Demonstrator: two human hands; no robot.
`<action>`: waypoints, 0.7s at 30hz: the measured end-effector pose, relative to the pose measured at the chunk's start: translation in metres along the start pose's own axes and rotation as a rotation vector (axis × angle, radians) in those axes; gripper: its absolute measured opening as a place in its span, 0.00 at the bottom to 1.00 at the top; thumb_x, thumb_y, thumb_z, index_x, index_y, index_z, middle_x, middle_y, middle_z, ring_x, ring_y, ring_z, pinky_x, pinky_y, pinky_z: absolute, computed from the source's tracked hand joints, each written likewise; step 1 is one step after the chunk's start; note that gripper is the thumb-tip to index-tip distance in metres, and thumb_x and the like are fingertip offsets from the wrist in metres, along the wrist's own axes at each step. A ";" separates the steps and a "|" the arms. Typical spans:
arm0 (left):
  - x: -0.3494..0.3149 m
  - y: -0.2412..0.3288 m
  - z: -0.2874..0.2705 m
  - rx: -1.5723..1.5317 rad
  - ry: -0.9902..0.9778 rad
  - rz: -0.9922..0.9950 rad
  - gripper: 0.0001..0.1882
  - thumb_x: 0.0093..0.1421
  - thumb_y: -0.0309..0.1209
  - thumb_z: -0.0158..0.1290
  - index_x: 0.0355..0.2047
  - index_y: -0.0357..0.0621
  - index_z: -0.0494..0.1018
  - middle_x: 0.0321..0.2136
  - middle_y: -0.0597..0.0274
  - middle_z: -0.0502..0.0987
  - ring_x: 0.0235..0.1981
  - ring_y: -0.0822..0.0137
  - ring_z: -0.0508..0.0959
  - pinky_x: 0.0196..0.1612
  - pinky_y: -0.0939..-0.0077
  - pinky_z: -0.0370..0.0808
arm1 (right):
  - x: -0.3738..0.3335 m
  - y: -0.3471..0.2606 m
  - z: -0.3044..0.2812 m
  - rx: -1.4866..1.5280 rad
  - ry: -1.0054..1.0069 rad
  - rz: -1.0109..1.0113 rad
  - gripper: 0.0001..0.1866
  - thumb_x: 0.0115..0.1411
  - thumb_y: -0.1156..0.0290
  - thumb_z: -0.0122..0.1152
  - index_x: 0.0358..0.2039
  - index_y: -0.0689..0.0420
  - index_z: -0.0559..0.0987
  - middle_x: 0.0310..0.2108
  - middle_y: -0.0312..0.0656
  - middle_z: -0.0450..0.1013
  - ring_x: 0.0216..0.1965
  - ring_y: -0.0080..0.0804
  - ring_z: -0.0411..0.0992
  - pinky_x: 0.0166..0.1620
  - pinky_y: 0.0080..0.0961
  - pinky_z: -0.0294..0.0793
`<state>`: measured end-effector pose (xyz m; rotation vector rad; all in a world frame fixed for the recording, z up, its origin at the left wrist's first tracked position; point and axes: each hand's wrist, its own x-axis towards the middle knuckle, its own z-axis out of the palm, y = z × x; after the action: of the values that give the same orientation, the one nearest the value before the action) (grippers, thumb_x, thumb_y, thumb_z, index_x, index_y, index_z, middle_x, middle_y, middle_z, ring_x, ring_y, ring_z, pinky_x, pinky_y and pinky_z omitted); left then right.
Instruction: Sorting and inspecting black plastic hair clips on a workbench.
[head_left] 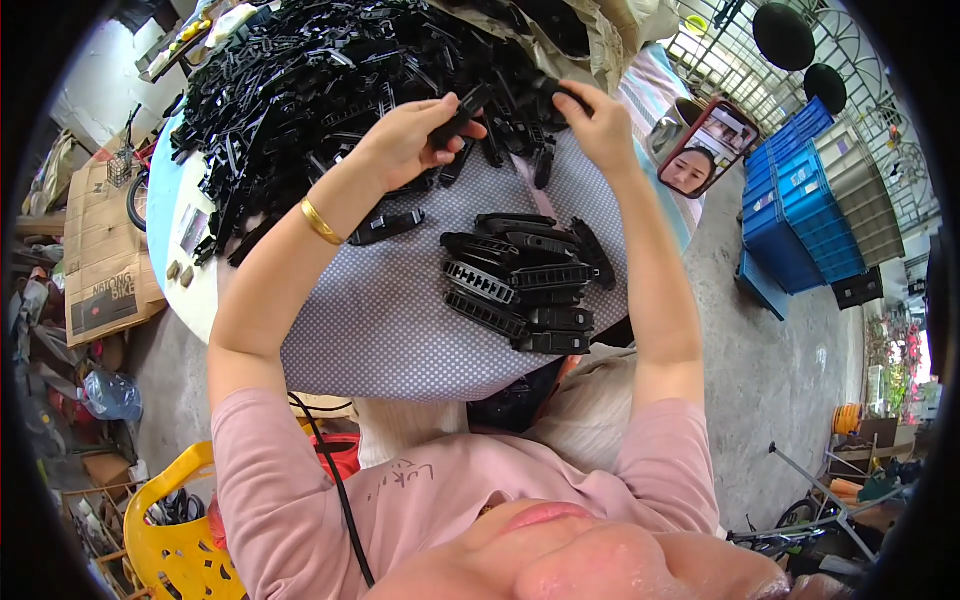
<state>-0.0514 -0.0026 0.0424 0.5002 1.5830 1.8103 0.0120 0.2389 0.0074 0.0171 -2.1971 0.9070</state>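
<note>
My left hand (405, 142) is closed round a long black plastic part (462, 114), at the near right side of a big heap of black plastic parts (290, 100). Over the right side of the heap, my right hand (603, 128) pinches another dark piece (548, 92), whose exact kind I cannot make out. The two hands are apart. Nearer to me, a smaller stack of long, slightly curved black parts (520, 275) lies on the dotted tablecloth (370, 335). A single black part (387, 226) rests below my left wrist.
A phone (708, 148) with a lit screen stands at the table's right edge beside a metal can (676, 118). Crumpled brown sacking (610, 40) borders the heap. Blue crates (805, 210) are at the right, a yellow chair (165, 525) and cardboard (112, 255) at the left.
</note>
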 end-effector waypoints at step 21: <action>-0.007 0.004 -0.010 0.585 -0.115 0.181 0.21 0.56 0.39 0.54 0.42 0.33 0.73 0.22 0.64 0.73 0.22 0.78 0.68 0.26 0.86 0.67 | -0.015 -0.067 0.030 0.045 -0.257 -0.528 0.17 0.47 0.74 0.64 0.40 0.60 0.76 0.38 0.45 0.73 0.38 0.40 0.72 0.41 0.27 0.72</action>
<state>-0.0544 -0.0147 0.0454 1.0219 2.0323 1.3842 0.0227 0.1664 0.0239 0.7357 -2.2339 0.6763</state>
